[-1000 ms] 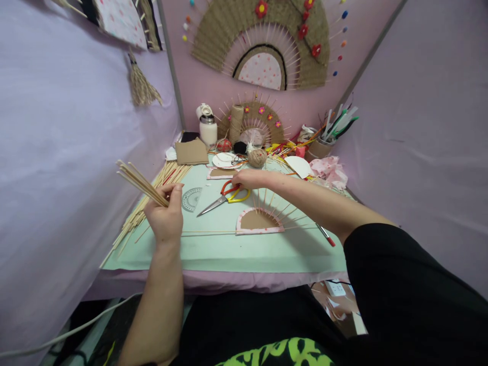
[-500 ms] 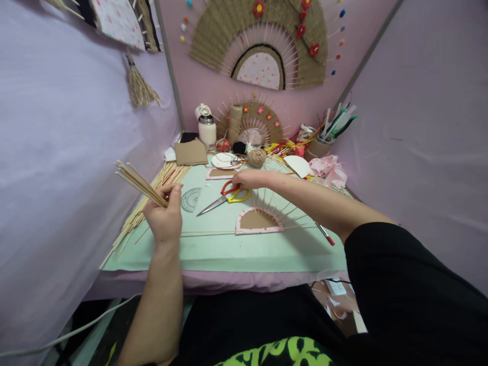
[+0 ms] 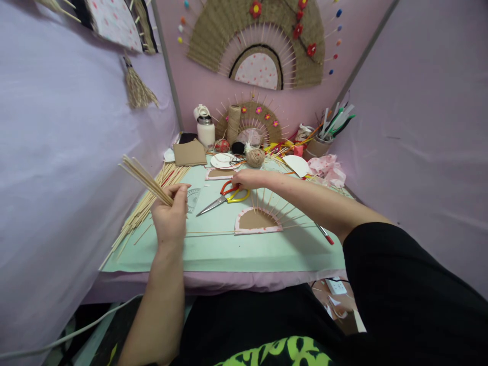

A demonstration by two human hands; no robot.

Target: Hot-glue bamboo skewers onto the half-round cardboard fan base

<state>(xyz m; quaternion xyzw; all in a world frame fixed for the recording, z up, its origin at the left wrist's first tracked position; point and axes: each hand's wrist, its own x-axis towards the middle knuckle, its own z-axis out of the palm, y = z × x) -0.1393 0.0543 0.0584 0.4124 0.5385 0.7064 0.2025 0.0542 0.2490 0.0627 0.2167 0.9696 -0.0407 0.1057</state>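
Head view: left grip (image 3: 171, 216) wrapped round a bundle of thin pale wooden sticks (image 3: 147, 180), free ends spreading up and left past the hand. Loose pile of similar sticks (image 3: 137, 216) on the pale green surface (image 3: 221, 254), left of that grip; clear half-round plastic protractor (image 3: 194, 197) just right of it, partly hidden by the hand. Right grip (image 3: 244, 180) is down at the handle loops of metal scissors with red and yellow handles (image 3: 211, 206); can't tell if it's closed on them. Scissors lie between both grips, blades pointing left and toward the person. Half-round brown cardboard piece with pink-patterned edging (image 3: 257, 221) lies nearer the person than the right grip, apart from it; thin sticks radiate from it, some hidden by the right forearm. Slim red-ended rod (image 3: 326, 235) right of the cardboard, near that arm
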